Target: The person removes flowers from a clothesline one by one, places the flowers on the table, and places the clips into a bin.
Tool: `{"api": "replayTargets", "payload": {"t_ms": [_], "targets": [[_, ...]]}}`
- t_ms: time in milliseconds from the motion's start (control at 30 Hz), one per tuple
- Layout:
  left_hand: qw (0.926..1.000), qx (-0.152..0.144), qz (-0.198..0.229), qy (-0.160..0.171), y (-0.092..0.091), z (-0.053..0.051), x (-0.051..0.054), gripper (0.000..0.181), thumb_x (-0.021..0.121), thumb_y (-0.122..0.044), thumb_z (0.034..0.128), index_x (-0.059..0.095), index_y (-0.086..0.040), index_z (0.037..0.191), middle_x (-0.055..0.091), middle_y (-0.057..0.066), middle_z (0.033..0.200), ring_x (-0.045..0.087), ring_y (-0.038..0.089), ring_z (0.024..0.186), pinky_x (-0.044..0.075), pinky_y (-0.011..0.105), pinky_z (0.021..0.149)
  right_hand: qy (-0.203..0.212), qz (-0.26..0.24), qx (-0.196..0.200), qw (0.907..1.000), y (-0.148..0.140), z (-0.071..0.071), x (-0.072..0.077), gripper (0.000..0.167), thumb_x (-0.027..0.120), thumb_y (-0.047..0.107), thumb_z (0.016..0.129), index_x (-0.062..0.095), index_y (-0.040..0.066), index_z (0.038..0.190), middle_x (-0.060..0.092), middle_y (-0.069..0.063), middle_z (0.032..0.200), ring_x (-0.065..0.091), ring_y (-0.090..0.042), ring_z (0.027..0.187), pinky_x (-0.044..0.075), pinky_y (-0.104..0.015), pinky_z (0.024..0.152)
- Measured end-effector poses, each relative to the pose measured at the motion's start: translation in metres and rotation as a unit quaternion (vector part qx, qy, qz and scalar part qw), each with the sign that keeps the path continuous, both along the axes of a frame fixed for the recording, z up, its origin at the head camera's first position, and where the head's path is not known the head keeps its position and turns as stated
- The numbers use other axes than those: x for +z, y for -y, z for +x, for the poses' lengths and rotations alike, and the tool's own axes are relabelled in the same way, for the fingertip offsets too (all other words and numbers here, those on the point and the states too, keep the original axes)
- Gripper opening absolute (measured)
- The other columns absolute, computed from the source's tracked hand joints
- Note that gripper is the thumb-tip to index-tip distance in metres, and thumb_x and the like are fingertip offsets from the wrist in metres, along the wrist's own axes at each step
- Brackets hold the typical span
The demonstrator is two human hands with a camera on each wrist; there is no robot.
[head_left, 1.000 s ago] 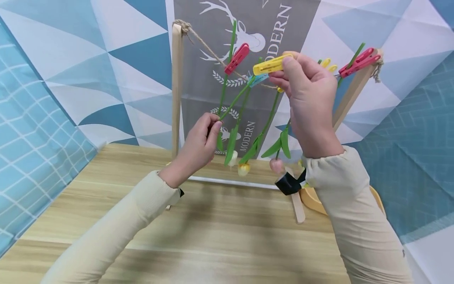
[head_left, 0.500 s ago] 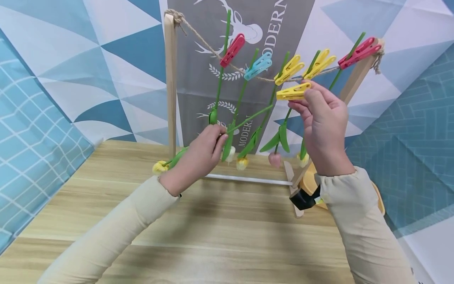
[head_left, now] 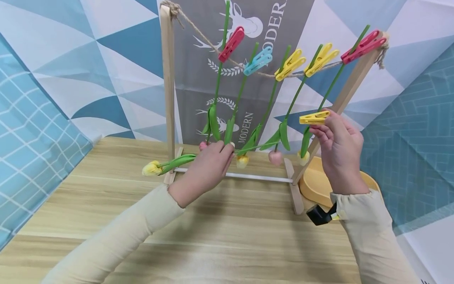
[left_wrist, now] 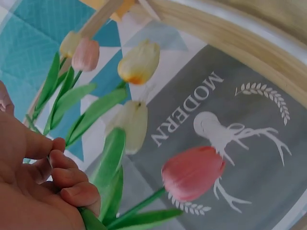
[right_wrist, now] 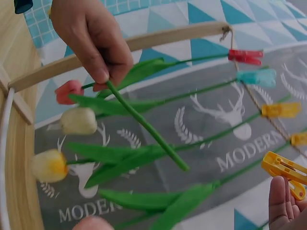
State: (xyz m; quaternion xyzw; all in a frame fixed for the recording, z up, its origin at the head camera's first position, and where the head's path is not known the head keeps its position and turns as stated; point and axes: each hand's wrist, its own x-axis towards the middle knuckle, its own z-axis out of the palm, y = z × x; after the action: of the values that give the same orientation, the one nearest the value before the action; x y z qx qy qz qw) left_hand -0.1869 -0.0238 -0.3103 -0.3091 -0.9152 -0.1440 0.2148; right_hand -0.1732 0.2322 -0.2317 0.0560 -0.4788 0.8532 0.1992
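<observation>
My left hand pinches the green stem of a yellow tulip, held almost level with its bloom to the left and the bare stem end to the right. Between thumb and fingers of my right hand is a yellow clothespin, in front of the right post. Several tulips hang heads down from a twine line, pinned by a red clothespin, a blue clothespin, two yellow ones and another red clothespin. A red tulip hangs close to my left hand in the left wrist view.
The twine is tied between a left wooden post and a right wooden post. A white bar joins their feet. Behind the right foot sits a yellow tray. All stands on a wood-grain table before patterned cloth.
Both hands have come down from the line, the right one also moving right with its clothespin. The held tulip has swung from slanting to nearly level, and its bloom now shows at left.
</observation>
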Motion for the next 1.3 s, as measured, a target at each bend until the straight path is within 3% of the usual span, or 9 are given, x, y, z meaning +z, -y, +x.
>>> {"api": "replayTargets", "payload": {"t_ms": [200,367,600,767,900,1100,1300], "targets": [[0.9998,-0.017,-0.011,-0.010,-0.006,0.001,-0.017,0.009,0.055,-0.013,0.0937,0.056,-0.005,0.098,0.051,0.007,0.077,0.050,0.022,0.067,0.043,0.033,0.060,0.024,-0.035,0.000,0.9991,-0.022,0.003,-0.016,0.022,0.058,-0.001,0.088,0.060,-0.010,0.108,0.061,-0.016,0.100,0.064,-0.020,0.067,0.056,-0.025,0.070],[0.9995,-0.028,-0.014,0.003,-0.010,0.003,-0.029,0.008,0.055,-0.013,0.0932,0.055,-0.005,0.092,0.049,0.006,0.076,0.046,0.020,0.063,0.038,0.031,0.055,0.055,-0.056,-0.021,0.9967,-0.040,0.005,-0.032,0.018,0.057,-0.001,0.088,0.063,-0.010,0.103,0.059,-0.014,0.106,0.065,-0.020,0.067,0.056,-0.026,0.069],[0.9990,-0.029,-0.021,0.026,-0.015,0.006,-0.045,0.009,0.054,-0.013,0.0942,0.056,-0.005,0.093,0.051,0.007,0.077,0.049,0.022,0.068,0.040,0.032,0.057,0.098,-0.076,-0.041,0.9914,-0.065,0.006,-0.058,0.016,0.058,-0.002,0.088,0.064,-0.006,0.101,0.059,-0.011,0.105,0.065,-0.019,0.066,0.056,-0.025,0.068],[0.9986,-0.023,-0.040,0.027,-0.019,0.008,-0.059,0.004,0.055,-0.011,0.0921,0.056,-0.007,0.092,0.051,0.006,0.075,0.051,0.023,0.069,0.042,0.035,0.060,0.132,-0.091,-0.041,0.9862,-0.082,0.007,-0.077,0.018,0.057,0.000,0.089,0.062,-0.001,0.106,0.058,-0.011,0.105,0.065,-0.020,0.068,0.056,-0.026,0.069],[0.9971,-0.013,-0.057,0.048,-0.024,0.008,-0.068,0.004,0.056,-0.008,0.0897,0.056,-0.006,0.093,0.053,0.008,0.079,0.055,0.026,0.075,0.046,0.038,0.065,0.166,-0.089,-0.044,0.9812,-0.095,0.007,-0.089,0.020,0.055,0.001,0.090,0.060,0.004,0.109,0.053,-0.009,0.109,0.063,-0.020,0.072,0.056,-0.026,0.071],[0.9936,-0.001,-0.076,0.084,-0.030,0.005,-0.081,0.004,0.054,-0.009,0.0907,0.056,-0.007,0.093,0.055,0.008,0.083,0.056,0.025,0.081,0.048,0.038,0.070,0.210,-0.091,-0.055,0.9718,-0.110,0.003,-0.109,0.016,0.057,0.001,0.089,0.057,0.005,0.105,0.053,-0.008,0.104,0.063,-0.019,0.073,0.055,-0.025,0.071],[0.9918,0.010,-0.085,0.095,-0.033,0.002,-0.094,0.007,0.055,-0.011,0.0910,0.058,-0.008,0.097,0.058,0.009,0.087,0.057,0.025,0.082,0.048,0.038,0.073,0.246,-0.087,-0.064,0.9632,-0.123,-0.001,-0.128,0.011,0.058,0.000,0.088,0.057,0.004,0.098,0.057,-0.004,0.101,0.064,-0.019,0.067,0.056,-0.025,0.068]]}}
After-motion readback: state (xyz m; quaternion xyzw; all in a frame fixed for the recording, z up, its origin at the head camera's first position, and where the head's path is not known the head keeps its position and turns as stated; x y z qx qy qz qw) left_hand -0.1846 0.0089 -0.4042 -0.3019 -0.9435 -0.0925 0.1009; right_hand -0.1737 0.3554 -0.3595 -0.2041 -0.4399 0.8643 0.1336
